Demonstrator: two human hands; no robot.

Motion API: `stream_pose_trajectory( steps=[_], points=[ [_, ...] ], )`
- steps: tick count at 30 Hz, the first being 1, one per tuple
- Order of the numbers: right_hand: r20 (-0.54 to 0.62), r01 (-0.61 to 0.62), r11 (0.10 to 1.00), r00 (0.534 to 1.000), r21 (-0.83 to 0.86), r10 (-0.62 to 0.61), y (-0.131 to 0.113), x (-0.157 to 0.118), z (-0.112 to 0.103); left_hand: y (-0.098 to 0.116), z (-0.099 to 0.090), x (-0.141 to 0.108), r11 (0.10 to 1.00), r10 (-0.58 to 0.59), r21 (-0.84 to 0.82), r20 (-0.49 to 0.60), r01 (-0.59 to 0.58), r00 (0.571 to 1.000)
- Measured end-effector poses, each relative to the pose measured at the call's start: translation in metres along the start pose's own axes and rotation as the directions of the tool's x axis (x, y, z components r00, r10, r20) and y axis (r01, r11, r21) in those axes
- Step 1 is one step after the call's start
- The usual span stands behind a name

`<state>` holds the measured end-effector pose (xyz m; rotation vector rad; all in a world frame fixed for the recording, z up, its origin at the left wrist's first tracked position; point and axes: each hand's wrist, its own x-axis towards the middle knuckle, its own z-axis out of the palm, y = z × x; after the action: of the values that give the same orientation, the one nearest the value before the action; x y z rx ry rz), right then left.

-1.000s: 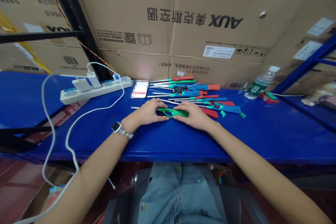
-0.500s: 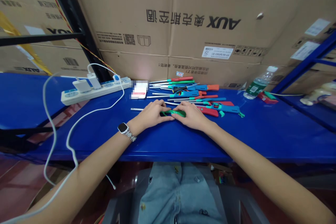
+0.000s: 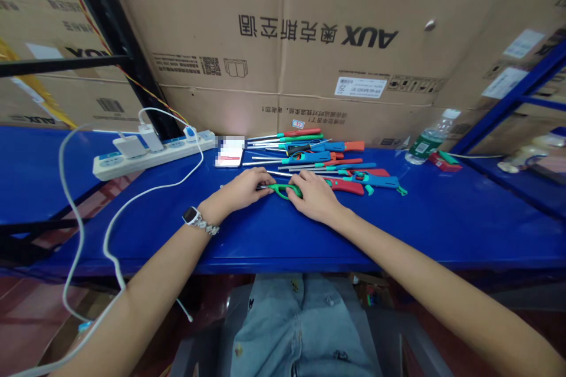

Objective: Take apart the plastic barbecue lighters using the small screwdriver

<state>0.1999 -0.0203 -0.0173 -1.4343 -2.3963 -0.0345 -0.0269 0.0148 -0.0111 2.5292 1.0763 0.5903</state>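
Observation:
A green long-necked gas lighter (image 3: 279, 189) lies crosswise between my two hands, low over the blue table. My left hand (image 3: 248, 189) is closed round its metal barrel near the guard; the barrel's tip is mostly hidden behind that hand. Around the green handle my right hand (image 3: 315, 194) is closed, with the thumb at the trigger loop and most of the handle covered. Just behind my hands lie several more lighters, among them a blue one (image 3: 309, 157) and a red one (image 3: 347, 186). A screwdriver (image 3: 305, 148) with a dark and yellow handle rests among them.
A white power strip (image 3: 154, 156) with chargers and a trailing cable (image 3: 154, 185) lies at left. Beside it is a phone (image 3: 230, 153). A water bottle (image 3: 431, 140) and a small red box (image 3: 444, 161) stand at right. A large carton (image 3: 283, 70) backs the blue table (image 3: 283, 241).
My left hand has shifted left from the green handle onto the barrel, uncovering the trigger loop. My right hand stays on the handle. The whole view has moved slightly.

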Motion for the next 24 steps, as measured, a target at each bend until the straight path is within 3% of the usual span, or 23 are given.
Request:
stream_pose_trajectory(
  steps=[4,10,20,24],
  points=[
    [0.005,0.031,0.999,1.000,0.010,-0.031,0.000,0.000,-0.002,0.001,0.004,0.000,1.000,-0.020,0.022,-0.021,0.020,1.000],
    [0.059,0.020,0.992,0.998,-0.127,-0.013,-0.006,-0.004,-0.009,0.008,0.008,-0.004,1.000,-0.017,0.010,-0.065,0.018,0.998],
    [0.062,0.169,0.968,0.985,-0.185,-0.161,0.001,-0.005,-0.015,0.013,-0.006,-0.002,0.957,0.062,-0.284,0.003,-0.058,0.998],
    [0.007,0.162,0.977,0.987,-0.140,-0.163,0.005,-0.007,-0.017,0.013,-0.007,-0.001,0.980,0.076,-0.181,-0.061,-0.086,0.995]
  ],
)
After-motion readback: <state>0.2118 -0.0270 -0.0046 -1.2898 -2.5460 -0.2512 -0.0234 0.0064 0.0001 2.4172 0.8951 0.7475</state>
